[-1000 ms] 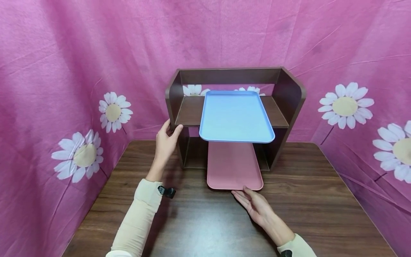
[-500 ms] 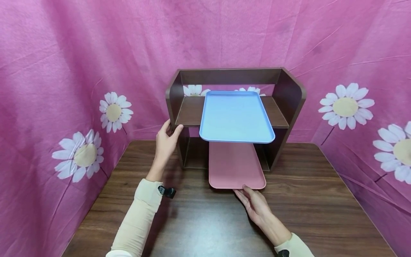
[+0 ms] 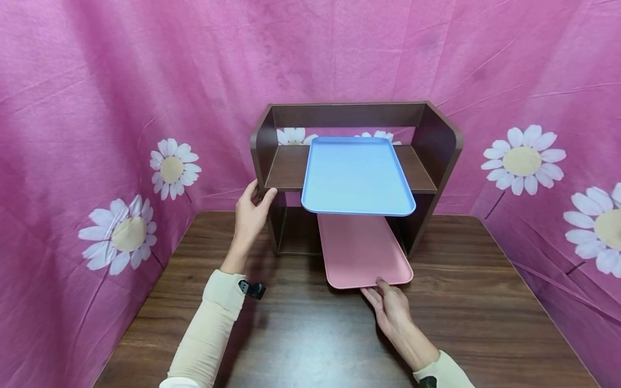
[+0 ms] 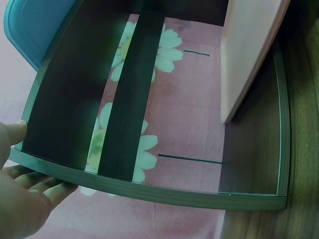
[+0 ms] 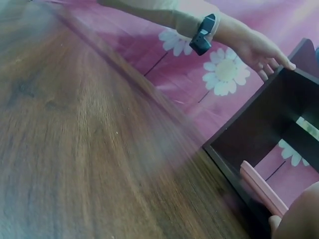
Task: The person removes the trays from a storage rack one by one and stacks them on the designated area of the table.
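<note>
While the left hand (image 3: 250,214) grips the shelf (image 3: 346,115) at nine o'clock, apparently steadying it, the right hand (image 3: 394,311) pinches the pink tray (image 3: 363,253), likely to guide it; that tray juts toward six o'clock, beneath the blue tray (image 3: 358,175).

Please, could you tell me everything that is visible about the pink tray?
The pink tray is rectangular, with rounded corners and a low raised rim; it looks like smooth plastic. Its visible surface is bare. It reaches out of the lower level of the shelf, front end angled slightly to the right. The right hand grips its front edge. In the head view, the blue tray above hides its back part.
</note>
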A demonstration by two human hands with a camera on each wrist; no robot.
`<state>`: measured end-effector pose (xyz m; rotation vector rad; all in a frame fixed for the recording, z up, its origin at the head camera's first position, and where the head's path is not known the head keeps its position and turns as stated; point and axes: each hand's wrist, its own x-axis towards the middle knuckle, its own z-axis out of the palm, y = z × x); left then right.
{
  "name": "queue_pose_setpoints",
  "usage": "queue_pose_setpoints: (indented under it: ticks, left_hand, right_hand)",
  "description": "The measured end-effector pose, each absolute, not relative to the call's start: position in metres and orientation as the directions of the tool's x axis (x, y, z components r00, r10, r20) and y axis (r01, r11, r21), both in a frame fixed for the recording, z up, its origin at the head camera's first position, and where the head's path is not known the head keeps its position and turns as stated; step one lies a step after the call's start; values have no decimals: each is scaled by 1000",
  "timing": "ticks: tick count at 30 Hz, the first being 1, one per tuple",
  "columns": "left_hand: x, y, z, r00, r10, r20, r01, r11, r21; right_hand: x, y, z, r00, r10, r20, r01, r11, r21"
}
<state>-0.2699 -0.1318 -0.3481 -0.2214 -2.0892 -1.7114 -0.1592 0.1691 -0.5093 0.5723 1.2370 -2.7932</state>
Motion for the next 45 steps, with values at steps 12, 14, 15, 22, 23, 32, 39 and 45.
queue_pose_setpoints:
  ticks: [12, 14, 15, 22, 23, 32, 39, 45]
  left_hand:
    - [-288, -136, -366, -898, -153, 413, 381, 199, 903]
    - [-295, -138, -373, -897, -158, 412, 381, 192, 904]
    - [-296, -139, -374, -896, -159, 415, 384, 192, 903]
    - [-296, -139, -376, -887, -167, 431, 398, 200, 895]
    - [-296, -139, -376, -886, -167, 432, 399, 199, 895]
    - [-295, -138, -372, -896, -156, 416, 388, 180, 904]
    - [-272, -132, -349, -898, -143, 417, 384, 211, 899]
    - [-271, -133, -349, -899, -145, 414, 383, 201, 902]
  right_hand:
    - [-159, 174, -504, -907, 218, -361, 111, -704, -702]
    - [-159, 175, -504, -911, 220, -348, 98, -706, -702]
    - [-159, 176, -504, -915, 218, -340, 90, -711, -697]
    - [-157, 180, -497, -923, 206, -325, 70, -741, -668]
    - [-157, 182, -497, -925, 203, -321, 69, -743, -666]
    - [-156, 188, -496, -939, 194, -285, 53, -737, -674]
    - [-156, 191, -497, -943, 203, -263, 46, -705, -708]
    - [-157, 197, -494, -950, 186, -251, 47, -709, -704]
